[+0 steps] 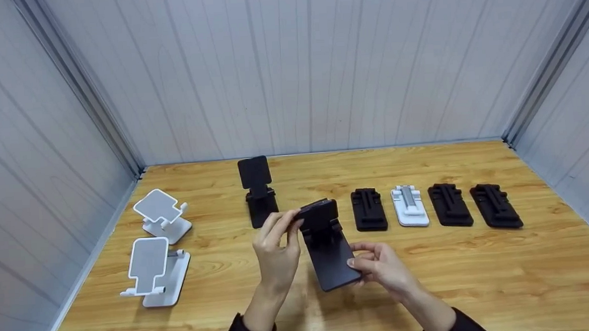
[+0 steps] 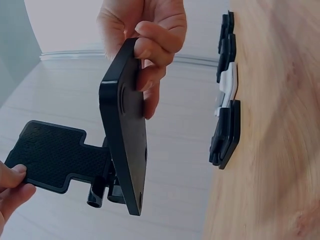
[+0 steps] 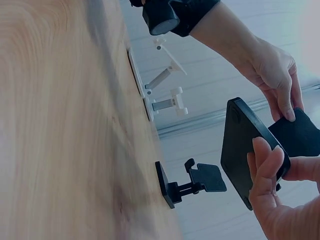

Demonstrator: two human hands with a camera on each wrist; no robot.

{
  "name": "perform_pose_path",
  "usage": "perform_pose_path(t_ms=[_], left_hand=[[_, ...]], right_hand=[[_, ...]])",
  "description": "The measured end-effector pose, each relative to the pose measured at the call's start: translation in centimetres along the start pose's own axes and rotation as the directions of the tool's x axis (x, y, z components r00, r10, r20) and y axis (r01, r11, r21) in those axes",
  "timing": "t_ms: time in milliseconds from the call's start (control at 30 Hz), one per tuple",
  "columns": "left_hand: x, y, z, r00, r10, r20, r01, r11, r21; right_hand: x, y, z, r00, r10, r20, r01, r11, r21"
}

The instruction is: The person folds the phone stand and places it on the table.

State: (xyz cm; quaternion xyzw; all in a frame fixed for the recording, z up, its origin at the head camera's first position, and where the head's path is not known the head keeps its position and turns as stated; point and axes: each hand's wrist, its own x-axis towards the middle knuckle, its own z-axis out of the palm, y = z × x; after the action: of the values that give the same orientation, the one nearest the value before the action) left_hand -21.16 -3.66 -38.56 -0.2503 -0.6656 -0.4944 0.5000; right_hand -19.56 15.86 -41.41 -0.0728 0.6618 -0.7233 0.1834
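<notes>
Both hands hold a black folding phone stand (image 1: 331, 259) above the wooden table. My right hand (image 1: 388, 271) grips the flat base near its lower right edge, thumb on top and fingers beneath. At the other end my left hand (image 1: 277, 247) pinches the edge of the support plate (image 2: 50, 155), which is swung out from the base. In the right wrist view the underside of the base (image 3: 240, 145) faces the camera, with the left hand's fingers at the plate beyond it.
An unfolded black stand (image 1: 255, 175) is at the back, left of the hands. Two unfolded white stands (image 1: 148, 261) stand at the left. On the right, folded black stands (image 1: 370, 209) and a folded white stand (image 1: 410, 207) lie in a row. Pale panel walls (image 1: 290, 75) border the table.
</notes>
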Motion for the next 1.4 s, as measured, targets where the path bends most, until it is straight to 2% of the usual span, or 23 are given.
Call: perform_pose_path(t_ms=[367,667,1000,1200,1400], left_hand=[[-0.1,0.4,0.5,0.99,0.132,-0.045,-0.131,0.991,0.014],[-0.4,0.6,1.0,0.978,0.198,-0.064,-0.198,0.98,0.013],[-1.5,1.0,2.0,0.972,0.234,-0.021,-0.234,0.972,0.001],[-2.3,1.1,2.7,0.957,0.291,0.0,-0.291,0.957,-0.007],[-3.0,0.9,3.2,0.934,0.357,0.01,-0.357,0.934,-0.022]], right_hand=[[0.0,-0.2,-0.1,0.998,-0.013,-0.054,0.015,1.0,0.023],[0.0,-0.3,-0.3,0.997,-0.007,-0.077,0.01,0.999,0.041],[-0.1,-0.8,-0.8,0.995,-0.02,-0.102,0.032,0.993,0.114],[-0.1,-1.3,-1.2,0.993,-0.042,-0.108,0.058,0.987,0.149],[-0.1,-1.6,-1.5,0.995,-0.042,-0.094,0.059,0.982,0.18]])
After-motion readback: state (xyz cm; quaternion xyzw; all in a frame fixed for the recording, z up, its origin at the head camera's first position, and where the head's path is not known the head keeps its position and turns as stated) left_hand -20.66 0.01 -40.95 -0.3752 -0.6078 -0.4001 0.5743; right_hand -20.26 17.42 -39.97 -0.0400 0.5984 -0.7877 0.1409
